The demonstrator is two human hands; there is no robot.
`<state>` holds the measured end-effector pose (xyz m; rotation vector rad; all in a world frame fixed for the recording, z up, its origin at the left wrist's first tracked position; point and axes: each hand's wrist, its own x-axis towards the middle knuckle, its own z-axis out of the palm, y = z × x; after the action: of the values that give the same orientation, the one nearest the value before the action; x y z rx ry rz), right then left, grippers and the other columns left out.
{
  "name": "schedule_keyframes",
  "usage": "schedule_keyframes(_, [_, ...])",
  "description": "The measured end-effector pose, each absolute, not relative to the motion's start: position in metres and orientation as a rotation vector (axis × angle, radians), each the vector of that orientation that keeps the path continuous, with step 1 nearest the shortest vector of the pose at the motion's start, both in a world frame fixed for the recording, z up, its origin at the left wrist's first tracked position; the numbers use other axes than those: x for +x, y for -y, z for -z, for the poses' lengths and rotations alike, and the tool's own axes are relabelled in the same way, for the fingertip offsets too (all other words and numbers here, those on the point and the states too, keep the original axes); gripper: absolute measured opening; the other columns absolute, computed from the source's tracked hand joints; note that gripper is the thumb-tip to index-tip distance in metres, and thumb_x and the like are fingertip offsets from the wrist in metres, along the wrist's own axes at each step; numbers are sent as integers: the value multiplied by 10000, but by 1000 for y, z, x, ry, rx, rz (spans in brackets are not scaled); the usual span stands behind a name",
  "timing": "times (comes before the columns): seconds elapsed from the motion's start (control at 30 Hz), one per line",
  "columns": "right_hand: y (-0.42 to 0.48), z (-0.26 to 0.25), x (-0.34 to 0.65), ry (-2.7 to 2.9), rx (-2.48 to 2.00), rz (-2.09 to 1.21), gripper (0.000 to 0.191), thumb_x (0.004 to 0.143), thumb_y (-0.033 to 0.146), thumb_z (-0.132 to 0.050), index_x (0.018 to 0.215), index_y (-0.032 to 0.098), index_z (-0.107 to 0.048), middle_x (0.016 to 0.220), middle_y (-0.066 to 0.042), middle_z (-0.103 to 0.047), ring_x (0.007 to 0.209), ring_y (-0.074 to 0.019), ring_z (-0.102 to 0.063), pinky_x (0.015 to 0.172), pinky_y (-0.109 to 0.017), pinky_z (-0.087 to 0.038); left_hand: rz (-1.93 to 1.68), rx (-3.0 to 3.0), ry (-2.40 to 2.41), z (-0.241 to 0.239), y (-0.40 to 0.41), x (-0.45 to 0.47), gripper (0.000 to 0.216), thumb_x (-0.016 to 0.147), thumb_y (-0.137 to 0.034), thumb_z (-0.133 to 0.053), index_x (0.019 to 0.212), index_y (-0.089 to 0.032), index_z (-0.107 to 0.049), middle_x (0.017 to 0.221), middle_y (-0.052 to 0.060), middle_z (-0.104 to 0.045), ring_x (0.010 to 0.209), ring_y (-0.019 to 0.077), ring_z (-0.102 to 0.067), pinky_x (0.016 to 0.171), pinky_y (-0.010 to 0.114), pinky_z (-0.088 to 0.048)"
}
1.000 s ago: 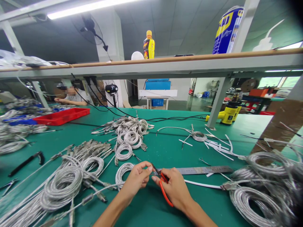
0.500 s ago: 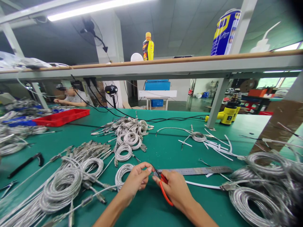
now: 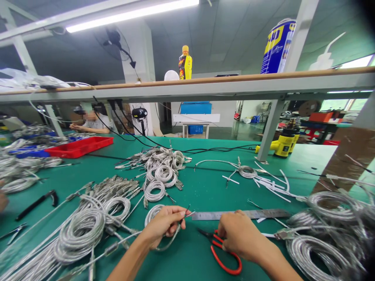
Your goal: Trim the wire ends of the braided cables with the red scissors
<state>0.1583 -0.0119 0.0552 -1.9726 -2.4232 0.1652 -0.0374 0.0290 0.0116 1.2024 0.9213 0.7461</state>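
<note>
My left hand (image 3: 166, 224) pinches the end of a clear-jacketed cable (image 3: 172, 242), whose thin bare wires stick out past the fingertips. The cable loops down below that hand. Red-handled wire cutters (image 3: 231, 272) lie low at the green table top, handles spread, black jaws pointing left. My right hand (image 3: 238, 236) is curled over their upper handle; its fingertips are partly hidden. Behind both hands lies a steel ruler (image 3: 211, 215). A coiled cable (image 3: 152, 214) sits just behind my left hand.
Bundled cables (image 3: 79, 234) fill the left, more coils (image 3: 319, 249) the right, and a pile (image 3: 164, 173) the middle. White tube pieces (image 3: 274, 185) lie beyond the ruler. A red tray (image 3: 79, 148) and a yellow heat gun (image 3: 283, 145) stand farther back. Another person's hand (image 3: 2, 201) shows at the left edge.
My right hand has moved right and down with the cutters, away from my left hand, and their handles are now spread wider. My left hand still pinches the cable end.
</note>
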Motion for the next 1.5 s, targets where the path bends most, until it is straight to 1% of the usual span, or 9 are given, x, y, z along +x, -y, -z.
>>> schedule_keyframes(0.1, [7, -48, 154, 2216, -1797, -268, 114, 597, 142, -572, 517, 173, -648, 559, -58, -640, 562, -197, -562, 559, -273, -324, -715, 1175, -927, -15, -28, -40, 286, 672, -325, -572, 835, -93, -612, 578, 14, -576, 318, 11, -337, 300, 129, -237])
schedule_keyframes(0.3, [-3, -22, 127, 1875, -1075, -854, 318, 763, 338, -425, 596, 167, -636, 587, 0, -602, 589, -139, -507, 554, -213, -344, -652, 1203, -891, -11, -27, -44, 261, 643, -339, -605, 715, -89, -628, 612, 35, -597, 375, 32, -438, 384, 148, -376])
schedule_keyframes(0.5, [-11, 1, 110, 1522, -959, -1125, 333, 730, 393, -482, 548, 134, -585, 503, 13, -520, 477, -105, -447, 487, -215, -341, -565, 1236, -903, -9, -23, -39, 272, 609, -360, -622, 646, -90, -639, 483, -2, -546, 380, 46, -455, 411, 159, -405])
schedule_keyframes(0.67, [-11, 15, 100, 1258, -932, -1163, 288, 704, 410, -525, 709, 130, -596, 557, 17, -513, 474, -90, -443, 458, -201, -346, -658, 1322, -940, -6, -23, -32, 298, 587, -391, -616, 615, -94, -629, 447, -15, -522, 347, 50, -421, 366, 168, -379])
schedule_keyframes(0.8, [-8, 21, 94, 1099, -828, -1283, 263, 659, 381, -593, 782, 155, -534, 649, 15, -533, 539, -93, -479, 466, -184, -365, -867, 1335, -1029, -9, -24, -29, 292, 611, -387, -601, 651, -99, -626, 421, -43, -456, 348, 43, -383, 343, 149, -313])
schedule_keyframes(0.97, [-3, 18, 89, 1116, -736, -1450, 284, 608, 361, -646, 752, 130, -566, 623, 6, -568, 521, -88, -492, 509, -203, -390, -996, 1305, -1038, -16, -22, -27, 215, 594, -334, -635, 602, -119, -622, 604, -44, -459, 355, -5, -299, 317, 137, -169])
schedule_keyframes(1.1, [-2, 15, 87, 1111, -712, -1467, 257, 611, 355, -647, 694, 124, -575, 588, 7, -577, 504, -85, -494, 516, -204, -388, -967, 1208, -1001, -17, -21, -25, 226, 608, -331, -630, 676, -115, -634, 457, -58, -441, 313, -6, -224, 317, 151, -113])
schedule_keyframes(1.27, [0, 18, 87, 1103, -689, -1496, 228, 615, 333, -648, 641, 132, -545, 553, 29, -537, 474, -69, -469, 493, -195, -373, -998, 1160, -960, -20, -18, -21, 263, 609, -342, -633, 688, -92, -644, 404, -48, -456, 299, -3, -211, 314, 161, -112])
schedule_keyframes(1.5, [5, 20, 83, 1122, -690, -1503, 267, 601, 347, -651, 622, 138, -488, 552, 46, -467, 461, -61, -431, 477, -193, -350, -1101, 1122, -911, -20, -15, -18, 247, 626, -333, -630, 740, -114, -631, 483, -13, -531, 396, 40, -385, 379, 150, -256])
